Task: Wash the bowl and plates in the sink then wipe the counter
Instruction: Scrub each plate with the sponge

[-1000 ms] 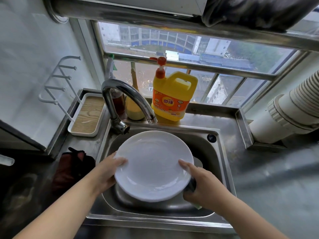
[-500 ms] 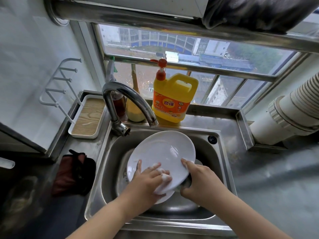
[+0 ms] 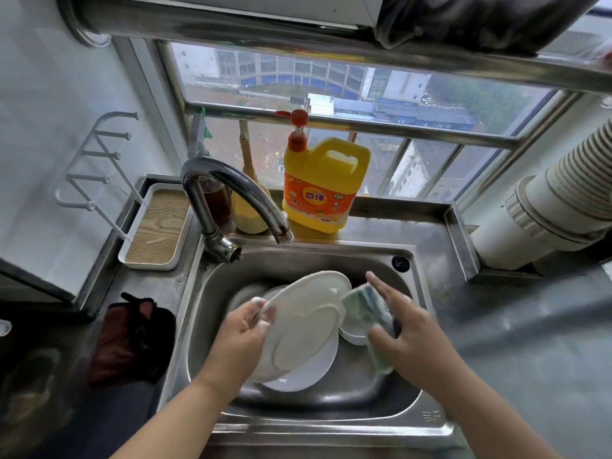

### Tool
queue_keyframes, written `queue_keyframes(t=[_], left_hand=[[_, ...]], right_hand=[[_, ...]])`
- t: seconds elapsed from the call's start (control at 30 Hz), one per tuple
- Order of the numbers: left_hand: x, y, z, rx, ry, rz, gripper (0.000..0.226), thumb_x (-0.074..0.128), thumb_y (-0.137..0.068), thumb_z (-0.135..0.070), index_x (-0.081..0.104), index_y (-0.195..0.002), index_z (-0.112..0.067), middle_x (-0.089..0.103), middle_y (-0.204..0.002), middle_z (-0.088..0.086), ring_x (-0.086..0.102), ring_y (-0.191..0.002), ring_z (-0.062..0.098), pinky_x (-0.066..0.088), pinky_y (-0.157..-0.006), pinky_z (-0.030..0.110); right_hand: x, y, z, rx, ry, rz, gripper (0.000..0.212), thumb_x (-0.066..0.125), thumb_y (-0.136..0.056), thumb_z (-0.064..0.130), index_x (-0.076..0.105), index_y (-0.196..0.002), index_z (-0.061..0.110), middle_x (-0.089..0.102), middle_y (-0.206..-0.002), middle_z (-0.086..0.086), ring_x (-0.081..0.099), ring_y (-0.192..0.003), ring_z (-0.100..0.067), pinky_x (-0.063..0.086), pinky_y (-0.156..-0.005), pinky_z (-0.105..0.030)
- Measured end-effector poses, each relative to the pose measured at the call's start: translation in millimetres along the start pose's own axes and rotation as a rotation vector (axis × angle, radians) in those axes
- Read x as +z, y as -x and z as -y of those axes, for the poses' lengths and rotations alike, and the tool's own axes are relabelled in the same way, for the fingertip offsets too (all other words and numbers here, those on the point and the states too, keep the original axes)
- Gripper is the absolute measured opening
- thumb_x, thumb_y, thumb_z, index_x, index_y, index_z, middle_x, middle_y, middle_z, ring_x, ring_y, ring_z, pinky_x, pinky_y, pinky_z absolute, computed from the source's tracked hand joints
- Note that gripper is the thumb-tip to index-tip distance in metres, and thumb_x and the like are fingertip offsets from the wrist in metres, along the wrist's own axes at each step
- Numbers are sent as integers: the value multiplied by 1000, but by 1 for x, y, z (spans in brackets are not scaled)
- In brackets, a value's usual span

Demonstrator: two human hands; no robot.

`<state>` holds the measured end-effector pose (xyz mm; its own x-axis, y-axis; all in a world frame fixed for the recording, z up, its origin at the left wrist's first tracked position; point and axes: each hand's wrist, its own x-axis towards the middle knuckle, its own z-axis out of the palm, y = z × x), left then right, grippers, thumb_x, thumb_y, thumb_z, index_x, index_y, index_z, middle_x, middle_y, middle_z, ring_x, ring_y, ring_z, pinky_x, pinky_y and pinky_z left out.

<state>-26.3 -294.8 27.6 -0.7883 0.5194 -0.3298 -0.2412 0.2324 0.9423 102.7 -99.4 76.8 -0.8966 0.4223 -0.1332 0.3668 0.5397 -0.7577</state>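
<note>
Your left hand point(image 3: 243, 339) grips the tilted plate point(image 3: 306, 323) by its left rim, over the sink point(image 3: 331, 260). Your right hand point(image 3: 410, 336) holds the sponge point(image 3: 364, 306) beside it. A second plate point(image 3: 304, 372) and the bowl point(image 3: 354, 336) lie partly hidden underneath.

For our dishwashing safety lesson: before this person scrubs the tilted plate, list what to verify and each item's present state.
1. Left hand grips the tilted white round plate at its rim: ok.
2. Right hand holds the green-and-white sponge: ok.
3. Sponge touching the plate: cannot tell, blurred.
4. Plate held above the steel sink, over a second white plate: ok.
5. Curved chrome tap running: not ok, no water visible.
6. Yellow detergent jug upright on the ledge: ok.
</note>
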Motion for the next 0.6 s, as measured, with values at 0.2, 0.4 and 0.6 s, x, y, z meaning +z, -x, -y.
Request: queue_keyframes(t=[0.2, 0.4, 0.6], left_hand=[[27, 0, -13, -21, 167, -19, 21, 47, -97, -9, 67, -92, -9, 70, -82, 10, 63, -76, 20, 50, -70, 36], [24, -9, -21, -26, 232, -68, 24, 47, -99, -15, 59, -88, 3, 62, -75, 13, 56, -72, 23, 45, -68, 36], [22, -12, -16, -26, 268, -65, 18, 47, -97, -7, 65, -95, -1, 69, -87, 15, 63, -80, 25, 48, -75, 38]], right_hand=[[76, -21, 27, -132, 185, -112, 65, 40, -95, 44, -3, -143, 54, 6, -158, -6, 5, -139, -16, 13, -116, -39], [69, -64, 1, 31, 116, -250, 59, 38, -99, 37, 8, -149, 40, 10, -158, -3, 13, -135, -21, 21, -114, -40], [104, -42, 29, -289, 299, -286, 57, 39, -93, 39, 22, -147, 35, 24, -154, -14, 21, -127, -23, 23, -107, -38]])
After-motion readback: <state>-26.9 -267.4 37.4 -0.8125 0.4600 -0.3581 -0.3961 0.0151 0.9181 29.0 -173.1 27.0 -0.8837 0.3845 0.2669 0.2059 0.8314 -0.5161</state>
